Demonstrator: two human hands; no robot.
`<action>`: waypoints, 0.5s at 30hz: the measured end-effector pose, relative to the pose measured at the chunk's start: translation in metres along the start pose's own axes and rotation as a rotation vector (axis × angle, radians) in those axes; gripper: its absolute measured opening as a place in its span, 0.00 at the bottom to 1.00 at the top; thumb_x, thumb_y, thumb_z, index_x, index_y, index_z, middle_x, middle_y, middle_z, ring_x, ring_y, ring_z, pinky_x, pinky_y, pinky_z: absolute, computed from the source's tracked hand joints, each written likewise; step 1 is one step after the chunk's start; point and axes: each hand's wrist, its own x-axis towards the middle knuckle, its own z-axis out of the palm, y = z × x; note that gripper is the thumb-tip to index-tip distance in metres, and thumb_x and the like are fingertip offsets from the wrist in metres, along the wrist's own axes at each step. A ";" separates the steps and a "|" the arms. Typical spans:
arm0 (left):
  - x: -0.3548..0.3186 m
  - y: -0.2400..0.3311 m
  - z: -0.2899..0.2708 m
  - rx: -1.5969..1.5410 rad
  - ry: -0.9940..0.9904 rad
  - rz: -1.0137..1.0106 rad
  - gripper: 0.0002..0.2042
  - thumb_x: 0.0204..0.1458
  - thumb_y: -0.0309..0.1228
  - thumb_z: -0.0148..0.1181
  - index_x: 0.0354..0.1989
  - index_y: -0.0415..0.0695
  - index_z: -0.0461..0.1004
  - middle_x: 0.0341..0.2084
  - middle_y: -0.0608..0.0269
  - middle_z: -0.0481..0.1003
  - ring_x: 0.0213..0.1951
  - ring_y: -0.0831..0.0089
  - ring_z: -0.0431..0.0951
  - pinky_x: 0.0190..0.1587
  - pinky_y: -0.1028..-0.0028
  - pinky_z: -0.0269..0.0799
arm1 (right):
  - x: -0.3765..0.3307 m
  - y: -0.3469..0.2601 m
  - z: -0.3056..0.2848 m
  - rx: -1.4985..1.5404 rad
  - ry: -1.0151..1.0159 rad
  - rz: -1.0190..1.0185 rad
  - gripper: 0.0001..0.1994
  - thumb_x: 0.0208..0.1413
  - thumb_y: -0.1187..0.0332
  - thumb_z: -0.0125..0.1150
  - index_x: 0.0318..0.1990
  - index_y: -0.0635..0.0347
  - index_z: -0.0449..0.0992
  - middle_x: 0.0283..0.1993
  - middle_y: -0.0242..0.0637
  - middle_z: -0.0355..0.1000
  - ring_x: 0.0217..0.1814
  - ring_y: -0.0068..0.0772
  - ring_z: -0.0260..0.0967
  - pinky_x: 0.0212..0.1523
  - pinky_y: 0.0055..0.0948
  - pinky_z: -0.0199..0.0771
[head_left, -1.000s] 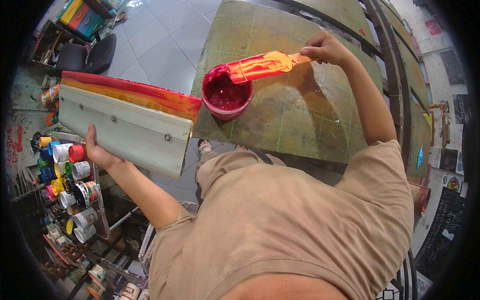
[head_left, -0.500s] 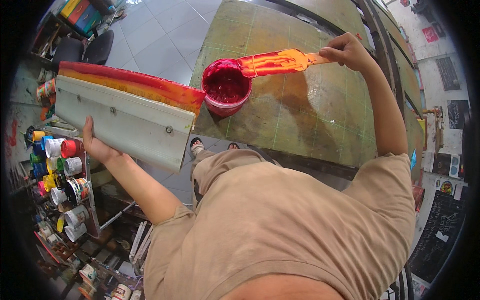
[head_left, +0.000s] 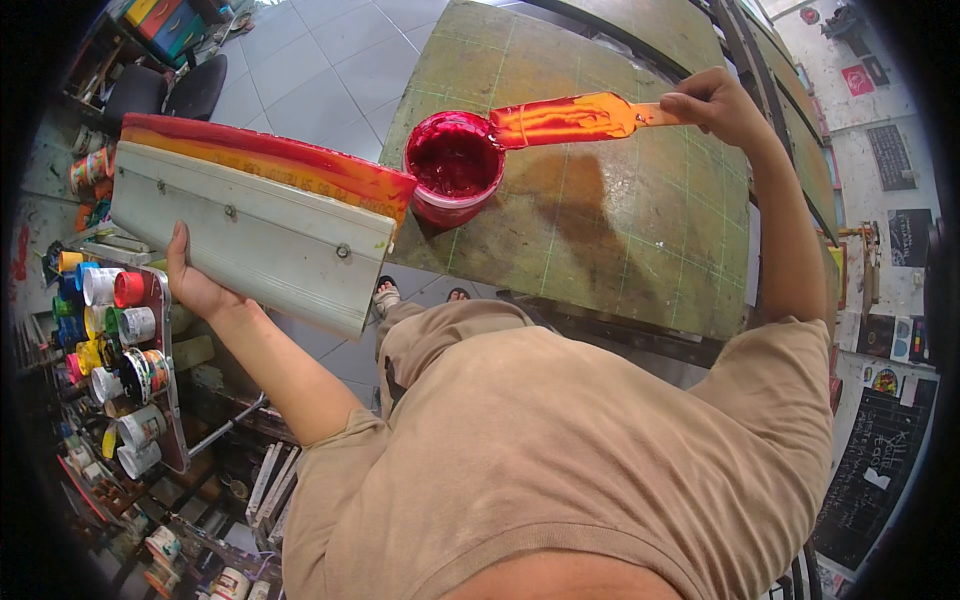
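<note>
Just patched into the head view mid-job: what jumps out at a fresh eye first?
The round tub of glossy red ink at the near left edge of the green gridded table, with the right hand holding a flat spatula coated in orange-red ink over its rim. At left, the left hand holds a long metal squeegee with an ink-smeared edge.

Pale grey tiled floor (head_left: 300, 60) at eleven o'clock. Black chairs (head_left: 160, 90) at ten. Green gridded surface (head_left: 640, 220) toward one. Cluttered shelf of paint jars (head_left: 120, 360) at eight. Dark board (head_left: 870, 480) at four.
</note>
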 end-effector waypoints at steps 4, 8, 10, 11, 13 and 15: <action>-0.004 0.001 0.002 0.046 0.061 0.033 0.22 0.48 0.33 0.50 0.51 0.34 0.60 0.45 0.52 0.66 0.47 0.59 0.67 0.51 0.62 0.61 | -0.006 0.002 -0.008 0.015 0.026 0.008 0.16 0.48 0.57 0.59 0.20 0.63 0.76 0.12 0.26 0.60 0.14 0.16 0.55 0.15 0.20 0.54; -0.006 0.003 0.002 0.023 0.120 0.033 0.22 0.47 0.33 0.51 0.49 0.34 0.61 0.44 0.52 0.67 0.46 0.60 0.67 0.50 0.64 0.61 | -0.009 0.001 -0.003 0.140 0.075 -0.013 0.18 0.48 0.55 0.59 0.20 0.62 0.76 0.13 0.26 0.62 0.14 0.15 0.55 0.14 0.19 0.55; -0.007 0.005 0.001 0.045 0.110 0.052 0.22 0.47 0.33 0.51 0.49 0.34 0.61 0.44 0.52 0.67 0.46 0.60 0.67 0.50 0.64 0.61 | -0.013 -0.001 0.011 0.204 0.117 -0.032 0.18 0.47 0.54 0.59 0.20 0.62 0.76 0.14 0.26 0.63 0.14 0.15 0.56 0.14 0.18 0.55; -0.007 0.005 0.000 0.033 0.097 0.061 0.22 0.47 0.33 0.51 0.49 0.33 0.61 0.44 0.52 0.67 0.46 0.60 0.67 0.50 0.64 0.61 | -0.014 -0.003 0.021 0.219 0.130 -0.041 0.18 0.47 0.53 0.59 0.21 0.62 0.76 0.14 0.26 0.63 0.14 0.15 0.56 0.15 0.18 0.55; -0.007 0.008 -0.003 0.021 0.069 0.039 0.22 0.47 0.32 0.51 0.49 0.34 0.61 0.44 0.52 0.67 0.46 0.60 0.67 0.50 0.64 0.61 | -0.018 -0.006 0.037 0.259 0.152 -0.063 0.19 0.47 0.53 0.59 0.21 0.62 0.76 0.14 0.27 0.64 0.14 0.15 0.58 0.15 0.19 0.55; -0.007 0.009 -0.006 0.010 0.049 0.034 0.22 0.47 0.32 0.51 0.49 0.34 0.61 0.44 0.52 0.67 0.46 0.60 0.67 0.50 0.64 0.62 | -0.023 -0.010 0.048 0.246 0.155 -0.023 0.19 0.47 0.53 0.60 0.22 0.62 0.77 0.13 0.28 0.64 0.14 0.15 0.58 0.15 0.19 0.55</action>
